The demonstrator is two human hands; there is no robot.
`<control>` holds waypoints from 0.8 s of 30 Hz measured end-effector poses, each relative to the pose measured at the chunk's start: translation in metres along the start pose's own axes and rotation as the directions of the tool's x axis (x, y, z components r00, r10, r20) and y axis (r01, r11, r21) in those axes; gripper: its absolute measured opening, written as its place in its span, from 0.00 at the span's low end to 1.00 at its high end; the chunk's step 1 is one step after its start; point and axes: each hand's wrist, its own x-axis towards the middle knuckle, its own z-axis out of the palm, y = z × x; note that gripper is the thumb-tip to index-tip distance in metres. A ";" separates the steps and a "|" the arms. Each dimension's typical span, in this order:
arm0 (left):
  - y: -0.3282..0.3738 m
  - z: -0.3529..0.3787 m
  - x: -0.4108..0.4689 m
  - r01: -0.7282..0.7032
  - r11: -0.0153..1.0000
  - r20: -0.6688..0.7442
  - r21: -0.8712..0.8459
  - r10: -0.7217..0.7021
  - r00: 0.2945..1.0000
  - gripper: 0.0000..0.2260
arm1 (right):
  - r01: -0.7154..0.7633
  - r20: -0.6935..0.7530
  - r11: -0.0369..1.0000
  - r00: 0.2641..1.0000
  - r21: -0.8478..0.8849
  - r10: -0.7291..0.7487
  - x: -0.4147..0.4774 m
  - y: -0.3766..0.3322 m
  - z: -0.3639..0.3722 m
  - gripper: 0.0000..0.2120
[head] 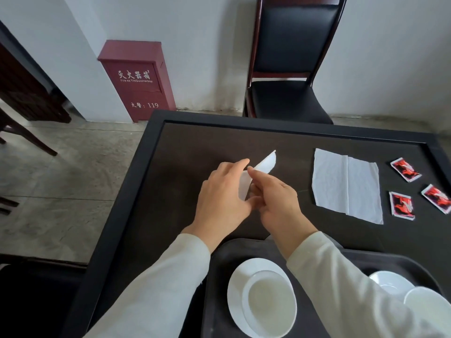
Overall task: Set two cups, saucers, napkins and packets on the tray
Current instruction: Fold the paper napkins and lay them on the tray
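Our right sleeve (353, 289) hides part of one saucer (390, 282); both our left hand (222, 201) and right hand (278, 203) pinch a thin, white, folded napkin (266, 163).

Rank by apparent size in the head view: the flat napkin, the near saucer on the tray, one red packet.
1. flat napkin and near saucer: alike; the saucer's nearness to the camera makes ranking unsure.
2. red packet: clearly smallest.

Soft even daylight, faint shadows, slight blur, wide-angle bending at the edges
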 end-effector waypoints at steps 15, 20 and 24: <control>0.140 -0.020 -0.052 -0.143 0.968 -0.152 0.208 0.176 0.973 0.24 | 0.088 -0.069 0.995 0.994 0.047 -0.085 -0.112 -0.062 -0.093 0.13; 0.196 -0.036 -0.077 -0.101 0.982 -0.155 0.159 0.126 0.980 0.11 | 0.182 -0.036 0.979 0.983 0.092 -0.179 -0.159 -0.078 -0.128 0.12; 0.230 -0.051 -0.102 -0.125 0.987 -0.138 0.101 0.138 0.981 0.08 | 0.270 -0.016 0.958 0.963 0.098 -0.270 -0.192 -0.088 -0.153 0.18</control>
